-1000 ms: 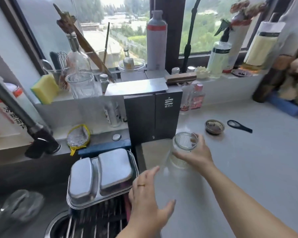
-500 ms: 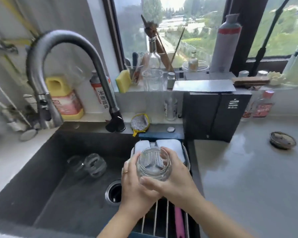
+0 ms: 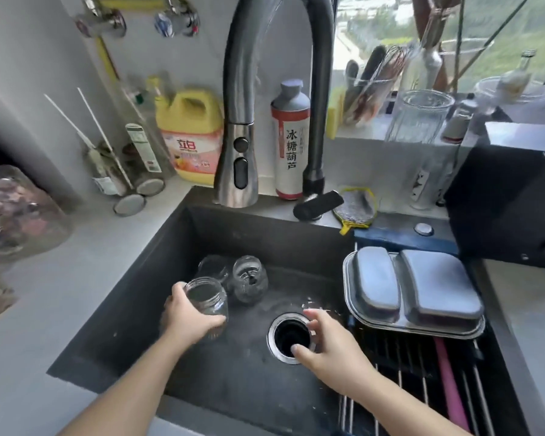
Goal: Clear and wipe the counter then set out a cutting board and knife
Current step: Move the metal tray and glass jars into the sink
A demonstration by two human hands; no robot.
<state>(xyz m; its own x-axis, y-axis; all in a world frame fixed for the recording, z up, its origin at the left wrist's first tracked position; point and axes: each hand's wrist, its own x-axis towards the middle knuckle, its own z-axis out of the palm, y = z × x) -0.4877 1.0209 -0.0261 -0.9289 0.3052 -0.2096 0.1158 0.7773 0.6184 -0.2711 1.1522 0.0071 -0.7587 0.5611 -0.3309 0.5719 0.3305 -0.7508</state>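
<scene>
Jar point(image 3: 209, 305): clear glass, held low in the dark sink, left of frame centre, mouth up and tilted slightly; whether resting on the sink floor could not be told.
Left hand point(image 3: 188, 317): wrapped round the jar from the near-left side, fingers and thumb clamped on the glass.
Right hand point(image 3: 329, 346): hung over the drain, lower centre-right of frame, fingers apart and curled, holding nothing.
Drain point(image 3: 285, 336): round metal-rimmed hole in the sink floor, partly covered by the right hand's fingers.
Other jars point(image 3: 249, 278): two more clear glass ones stood just behind the held jar, close together, the left one faint and hard to make out.
Sink point(image 3: 233, 234): dark, deep, filled the middle of the frame.
Tray point(image 3: 412, 297): steel, upside down on a wire rack across the sink's right side.
Tap point(image 3: 243, 99): tall curved neck, top centre, spray head hung over the sink's back edge.
Soap bottle point(image 3: 189, 136): yellow, behind the tap at upper left of centre.
Scrubber point(image 3: 356, 209): yellow-edged mesh pad on the back ledge, right of the tap base.
Counter point(image 3: 44, 294): pale grey, left of the sink.
</scene>
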